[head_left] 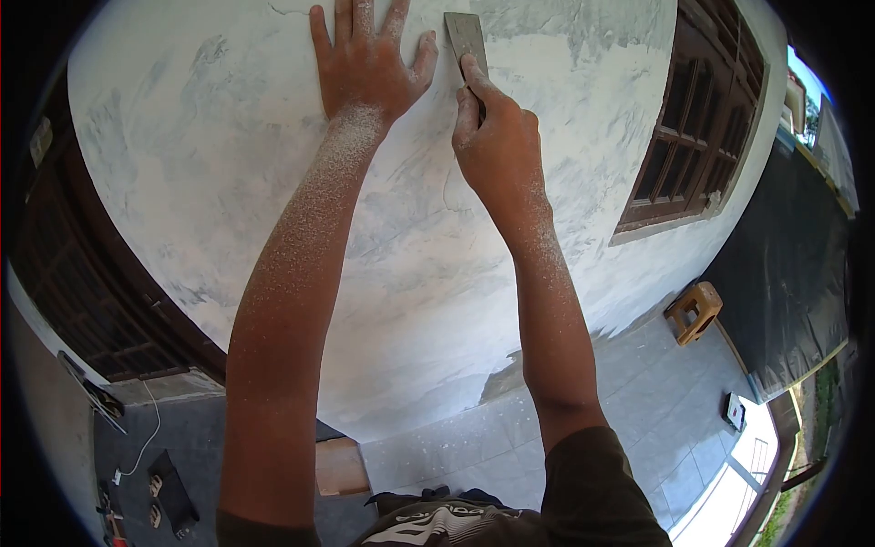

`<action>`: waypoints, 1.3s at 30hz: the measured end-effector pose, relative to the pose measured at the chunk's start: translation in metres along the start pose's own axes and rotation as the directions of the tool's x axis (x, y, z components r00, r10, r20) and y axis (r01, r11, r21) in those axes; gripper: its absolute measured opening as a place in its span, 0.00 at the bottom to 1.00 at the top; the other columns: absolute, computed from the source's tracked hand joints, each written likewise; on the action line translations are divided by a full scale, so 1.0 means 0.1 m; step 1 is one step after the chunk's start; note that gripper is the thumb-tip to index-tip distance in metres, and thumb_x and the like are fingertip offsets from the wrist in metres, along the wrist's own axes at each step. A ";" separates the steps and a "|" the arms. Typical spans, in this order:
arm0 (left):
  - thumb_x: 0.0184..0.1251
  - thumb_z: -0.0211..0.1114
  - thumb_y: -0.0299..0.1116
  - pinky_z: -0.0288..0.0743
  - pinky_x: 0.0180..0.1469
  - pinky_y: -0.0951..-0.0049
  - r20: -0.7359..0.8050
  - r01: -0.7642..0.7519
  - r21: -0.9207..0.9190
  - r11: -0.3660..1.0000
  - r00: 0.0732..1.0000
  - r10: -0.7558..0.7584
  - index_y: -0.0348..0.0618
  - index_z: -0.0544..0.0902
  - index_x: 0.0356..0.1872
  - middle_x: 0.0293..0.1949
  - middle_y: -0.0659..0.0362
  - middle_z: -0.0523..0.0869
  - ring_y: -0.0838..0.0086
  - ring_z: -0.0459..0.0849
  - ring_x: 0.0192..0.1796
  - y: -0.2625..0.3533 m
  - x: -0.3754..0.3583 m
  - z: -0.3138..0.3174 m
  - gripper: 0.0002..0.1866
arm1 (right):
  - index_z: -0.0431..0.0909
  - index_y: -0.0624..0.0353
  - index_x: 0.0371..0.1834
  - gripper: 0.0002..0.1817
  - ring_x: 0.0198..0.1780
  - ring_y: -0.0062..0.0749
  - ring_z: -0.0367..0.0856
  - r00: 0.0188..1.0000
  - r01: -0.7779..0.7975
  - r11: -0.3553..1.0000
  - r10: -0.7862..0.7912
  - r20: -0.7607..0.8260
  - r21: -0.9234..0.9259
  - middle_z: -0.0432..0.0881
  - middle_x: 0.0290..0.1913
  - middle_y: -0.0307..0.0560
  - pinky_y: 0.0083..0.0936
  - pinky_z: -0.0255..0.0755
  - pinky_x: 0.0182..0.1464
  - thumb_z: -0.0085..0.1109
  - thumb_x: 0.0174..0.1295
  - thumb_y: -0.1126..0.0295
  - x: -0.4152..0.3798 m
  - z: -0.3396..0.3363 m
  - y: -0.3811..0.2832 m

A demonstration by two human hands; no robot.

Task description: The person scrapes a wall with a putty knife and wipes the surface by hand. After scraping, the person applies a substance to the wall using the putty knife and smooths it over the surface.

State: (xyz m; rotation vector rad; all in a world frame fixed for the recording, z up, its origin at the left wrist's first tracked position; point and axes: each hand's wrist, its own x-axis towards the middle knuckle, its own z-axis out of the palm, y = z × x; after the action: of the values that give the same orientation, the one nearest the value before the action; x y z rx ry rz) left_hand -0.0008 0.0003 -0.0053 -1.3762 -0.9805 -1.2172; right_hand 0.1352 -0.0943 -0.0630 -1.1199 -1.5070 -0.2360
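My right hand [497, 137] grips a putty knife [467, 41], thumb or finger pressed along its flat metal blade. The blade points up and lies close against the white, patchy wall [410, 246]. To its left, my left hand [369, 68] rests with fingers spread flat on the same wall; its fingertips run to the top edge of the view. White dust coats both forearms, most thickly at the left wrist. The knife's handle is hidden inside my right fist. Grey smears and a fine crack mark the plaster.
A brown barred window [697, 118] is set in the wall at right, and a dark wooden door [82, 264] stands at left. A yellow-brown stool [694, 313] sits on the grey tiled floor [629, 401] by a black sheet [775, 264]. A white cable [157, 419] lies at lower left.
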 end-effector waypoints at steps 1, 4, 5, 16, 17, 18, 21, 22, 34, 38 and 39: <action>0.70 0.61 0.54 0.37 0.85 0.41 -0.007 -0.010 0.002 1.000 1.000 0.010 0.51 0.67 0.80 0.85 0.45 0.51 0.55 0.44 0.87 0.00 0.01 0.00 0.39 | 0.78 0.58 0.71 0.21 0.37 0.55 0.92 1.000 -0.019 1.000 0.019 0.009 -0.006 0.89 0.35 0.63 0.45 0.87 0.42 0.51 0.78 0.69 0.02 -0.02 -0.03; 0.70 0.61 0.54 0.37 0.84 0.41 -0.003 -0.017 0.004 1.000 1.000 0.017 0.51 0.67 0.80 0.85 0.45 0.51 0.55 0.44 0.87 0.00 0.00 -0.01 0.39 | 0.78 0.58 0.70 0.20 0.37 0.55 0.92 0.999 -0.042 0.999 0.042 0.021 -0.011 0.89 0.35 0.63 0.45 0.87 0.43 0.51 0.78 0.69 -0.07 -0.05 -0.02; 0.70 0.61 0.54 0.37 0.84 0.41 -0.002 -0.019 0.001 1.000 1.000 0.019 0.51 0.67 0.80 0.85 0.45 0.51 0.55 0.44 0.87 0.00 0.00 -0.01 0.39 | 0.79 0.58 0.70 0.20 0.37 0.55 0.92 0.999 -0.039 0.999 0.039 0.026 -0.004 0.89 0.34 0.62 0.45 0.87 0.43 0.51 0.78 0.69 -0.11 -0.04 0.00; 0.69 0.63 0.52 0.37 0.84 0.39 0.003 -0.016 -0.043 0.999 1.000 0.016 0.49 0.68 0.79 0.84 0.44 0.53 0.52 0.45 0.87 0.00 0.00 -0.01 0.39 | 0.79 0.56 0.70 0.21 0.32 0.50 0.90 1.000 -0.002 1.000 0.002 -0.018 -0.015 0.88 0.32 0.63 0.40 0.84 0.39 0.53 0.77 0.68 -0.13 0.00 0.07; 0.69 0.63 0.52 0.37 0.84 0.39 -0.002 -0.014 -0.041 0.999 1.000 0.014 0.49 0.68 0.79 0.84 0.44 0.53 0.52 0.45 0.87 0.01 0.00 -0.02 0.39 | 0.78 0.56 0.71 0.21 0.34 0.54 0.91 0.999 0.029 0.999 -0.030 -0.015 -0.028 0.88 0.32 0.63 0.44 0.86 0.40 0.52 0.78 0.68 -0.15 0.00 0.06; 0.69 0.62 0.52 0.37 0.84 0.39 0.013 -0.008 -0.047 0.999 1.000 0.009 0.49 0.68 0.79 0.84 0.44 0.53 0.52 0.45 0.87 0.02 0.00 -0.03 0.39 | 0.78 0.56 0.71 0.21 0.34 0.54 0.91 0.999 0.037 0.999 -0.037 -0.016 -0.027 0.88 0.32 0.63 0.44 0.86 0.40 0.52 0.78 0.68 -0.11 -0.01 0.05; 0.69 0.62 0.52 0.37 0.84 0.39 0.024 -0.009 -0.047 0.999 1.000 0.010 0.49 0.68 0.79 0.84 0.44 0.52 0.52 0.44 0.87 0.00 0.01 -0.02 0.39 | 0.78 0.56 0.70 0.21 0.35 0.54 0.91 0.999 -0.034 0.999 0.034 0.005 0.007 0.89 0.32 0.63 0.45 0.86 0.40 0.51 0.78 0.68 0.03 -0.04 -0.03; 0.70 0.62 0.52 0.36 0.84 0.39 0.019 -0.012 -0.048 0.999 1.000 0.012 0.49 0.68 0.79 0.84 0.44 0.52 0.52 0.44 0.87 0.00 0.00 -0.01 0.39 | 0.79 0.56 0.70 0.20 0.35 0.54 0.91 0.999 -0.044 0.999 0.044 0.014 0.000 0.89 0.33 0.63 0.45 0.86 0.41 0.51 0.78 0.68 0.06 -0.07 -0.07; 0.71 0.60 0.53 0.37 0.84 0.39 -0.005 -0.030 0.007 1.000 1.000 0.030 0.49 0.66 0.80 0.85 0.44 0.51 0.53 0.43 0.87 -0.01 0.00 0.02 0.39 | 0.80 0.58 0.69 0.20 0.37 0.55 0.91 0.999 -0.035 0.999 0.036 0.014 -0.033 0.89 0.34 0.63 0.46 0.87 0.43 0.50 0.79 0.68 0.09 -0.15 -0.08; 0.71 0.59 0.54 0.36 0.84 0.39 0.013 -0.019 0.022 1.000 1.000 0.019 0.50 0.66 0.80 0.85 0.44 0.50 0.53 0.43 0.87 0.00 0.00 0.01 0.39 | 0.80 0.57 0.69 0.20 0.36 0.54 0.91 0.999 -0.035 0.998 0.037 0.036 -0.051 0.89 0.35 0.61 0.46 0.87 0.42 0.49 0.79 0.68 -0.07 -0.08 -0.01; 0.71 0.59 0.54 0.36 0.84 0.39 0.013 -0.019 0.026 0.999 1.000 0.018 0.50 0.66 0.80 0.85 0.44 0.50 0.53 0.43 0.87 0.00 0.00 0.01 0.39 | 0.80 0.57 0.69 0.20 0.36 0.54 0.91 0.999 -0.031 0.998 0.033 0.037 -0.052 0.89 0.35 0.61 0.46 0.87 0.42 0.49 0.79 0.68 -0.05 -0.06 0.00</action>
State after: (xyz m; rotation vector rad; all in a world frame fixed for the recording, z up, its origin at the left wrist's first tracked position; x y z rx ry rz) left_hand -0.0002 0.0017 -0.0054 -1.3709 -0.9874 -1.1794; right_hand 0.1389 -0.1009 -0.0651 -1.1948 -1.5227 -0.2336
